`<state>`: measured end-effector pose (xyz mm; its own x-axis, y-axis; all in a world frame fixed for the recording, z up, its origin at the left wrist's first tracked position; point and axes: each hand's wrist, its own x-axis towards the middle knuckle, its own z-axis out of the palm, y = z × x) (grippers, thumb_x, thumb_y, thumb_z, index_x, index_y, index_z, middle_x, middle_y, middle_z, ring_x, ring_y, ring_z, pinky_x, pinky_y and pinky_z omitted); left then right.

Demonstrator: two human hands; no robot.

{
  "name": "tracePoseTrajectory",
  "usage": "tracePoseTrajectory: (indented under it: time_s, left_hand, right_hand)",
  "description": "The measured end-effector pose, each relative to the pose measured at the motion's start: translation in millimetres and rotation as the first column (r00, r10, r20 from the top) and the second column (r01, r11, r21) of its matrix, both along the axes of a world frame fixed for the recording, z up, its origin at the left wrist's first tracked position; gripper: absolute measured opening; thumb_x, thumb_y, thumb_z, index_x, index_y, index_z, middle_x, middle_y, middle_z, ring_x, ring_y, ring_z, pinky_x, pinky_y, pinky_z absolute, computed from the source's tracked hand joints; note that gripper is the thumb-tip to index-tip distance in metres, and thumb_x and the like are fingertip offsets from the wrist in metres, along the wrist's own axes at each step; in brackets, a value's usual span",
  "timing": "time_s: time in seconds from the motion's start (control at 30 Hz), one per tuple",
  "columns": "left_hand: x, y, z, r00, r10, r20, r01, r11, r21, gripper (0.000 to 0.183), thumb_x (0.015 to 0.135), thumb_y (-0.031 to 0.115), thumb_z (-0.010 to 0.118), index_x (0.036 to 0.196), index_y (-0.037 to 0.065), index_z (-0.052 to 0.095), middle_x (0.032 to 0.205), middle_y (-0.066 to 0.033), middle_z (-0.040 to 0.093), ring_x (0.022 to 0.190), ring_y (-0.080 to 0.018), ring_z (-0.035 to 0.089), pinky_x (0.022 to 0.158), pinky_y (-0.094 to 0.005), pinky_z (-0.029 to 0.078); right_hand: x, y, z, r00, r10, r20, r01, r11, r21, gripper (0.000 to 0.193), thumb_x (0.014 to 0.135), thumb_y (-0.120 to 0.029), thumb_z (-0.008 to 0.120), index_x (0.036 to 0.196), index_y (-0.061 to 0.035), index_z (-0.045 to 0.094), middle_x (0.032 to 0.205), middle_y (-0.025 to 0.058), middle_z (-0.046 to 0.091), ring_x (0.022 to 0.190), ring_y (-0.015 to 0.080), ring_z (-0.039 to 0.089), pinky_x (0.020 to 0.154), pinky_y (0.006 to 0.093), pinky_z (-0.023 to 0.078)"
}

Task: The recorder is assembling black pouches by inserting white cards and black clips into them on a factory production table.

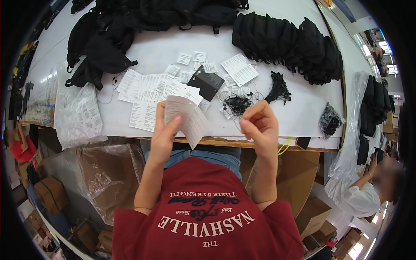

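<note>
My left hand pinches a folded printed paper tag between thumb and fingers, above the table's near edge. To its right my right hand is raised with thumb and index finger pressed together; whatever it holds is too thin to make out. Just beyond that hand lies a tangle of black hang-tag strings, with a bundle of black strings at its right. Loose printed tags spread beyond my left hand, and a black card lies among them. Small white printed slips are scattered farther back.
Black bags are heaped at the back left, and a row of black fabric items stands at the back right. Clear plastic bags lie at both sides. Cardboard boxes stand below the table; a person is at far right.
</note>
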<state>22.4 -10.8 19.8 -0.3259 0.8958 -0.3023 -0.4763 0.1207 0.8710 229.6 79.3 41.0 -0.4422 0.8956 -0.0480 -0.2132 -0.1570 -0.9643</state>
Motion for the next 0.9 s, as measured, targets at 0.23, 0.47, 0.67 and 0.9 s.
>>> tracePoseTrajectory:
  time_s: [0.23, 0.47, 0.67, 0.9]
  left_hand:
    - [24, 2, -2, 0.902, -0.195, -0.384, 0.292, 0.933, 0.212, 0.056, 0.084, 0.011, 0.068, 0.126, 0.006, 0.033, 0.114, -0.0069, 0.047, 0.106, -0.0123, 0.048, 0.088, -0.0261, 0.039]
    - [24, 2, -8, 0.957, -0.242, -0.158, 0.259, 0.960, 0.104, 0.026, 0.083, 0.006, 0.067, 0.105, 0.001, 0.055, 0.090, -0.0007, 0.054, 0.084, -0.0078, 0.055, 0.073, -0.0203, 0.042]
    - [24, 4, 0, 0.895, -0.112, -0.432, 0.151, 0.987, 0.056, 0.012, 0.081, 0.004, 0.068, 0.088, -0.002, 0.061, 0.077, -0.0025, 0.054, 0.070, -0.0087, 0.050, 0.061, -0.0233, 0.040]
    - [28, 6, -1, 0.701, 0.089, -0.708, 0.091, 0.973, 0.212, 0.014, 0.074, -0.001, 0.071, 0.086, 0.002, 0.065, 0.073, -0.0047, 0.053, 0.064, -0.0137, 0.050, 0.058, -0.0252, 0.040]
  right_hand:
    - [-18, -8, -8, 0.986, 0.136, -0.098, -0.146, 0.983, -0.109, 0.027, 0.083, 0.001, 0.063, 0.106, -0.0038, 0.050, 0.081, 0.0063, 0.061, 0.061, 0.0058, 0.053, 0.045, 0.0166, 0.036]
    - [-27, -11, -18, 0.955, 0.150, -0.255, -0.189, 0.972, -0.137, 0.035, 0.083, 0.002, 0.061, 0.115, -0.0037, 0.049, 0.082, 0.0058, 0.059, 0.068, 0.0074, 0.054, 0.057, 0.0199, 0.043]
    - [-36, -21, -17, 0.996, -0.018, 0.092, -0.004, 0.971, 0.239, 0.035, 0.082, 0.005, 0.059, 0.115, -0.0032, 0.049, 0.080, 0.0031, 0.058, 0.071, 0.0073, 0.055, 0.062, 0.0206, 0.044]
    - [-41, -26, -17, 0.986, -0.034, 0.166, -0.014, 0.961, 0.275, 0.034, 0.081, 0.008, 0.059, 0.111, -0.0025, 0.048, 0.081, 0.0041, 0.059, 0.070, 0.0078, 0.056, 0.065, 0.0206, 0.045]
